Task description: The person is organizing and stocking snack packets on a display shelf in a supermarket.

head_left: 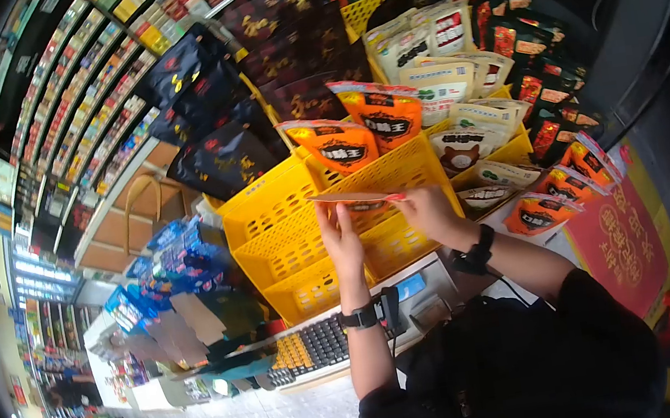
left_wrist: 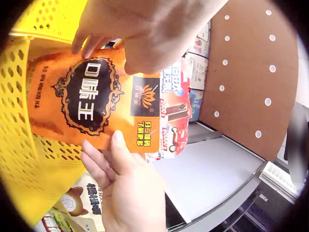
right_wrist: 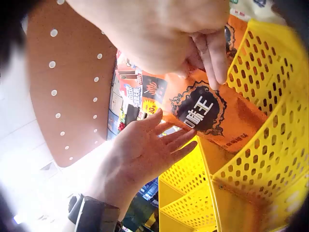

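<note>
Yellow perforated plastic baskets, stacked in tiers, are the largest item; at least three tiers can be counted in the head view, and the exact number of compartments cannot be told. At 6 o'clock from them stands one grey counter scale with a keypad. One orange foil snack pouch with a black oval label is held level just above the front basket. It shows edge-on from the head camera, with its long axis running from 9 to 3 o'clock between the two hands. Both hands touch it, so neither is the nearer. The left hand is at the pouch's 9 o'clock end, with the pouch at 12 o'clock from its fingertips; its fingers lie straight and spread against the pouch face and are not curled round it. The right hand is at the 3 o'clock end and pinches that end, thumb on the printed face and fingers behind. Two upright orange pouches of the same kind stand in the basket at 12 o'clock. At least three further orange pouches lie at 3 o'clock.
</note>
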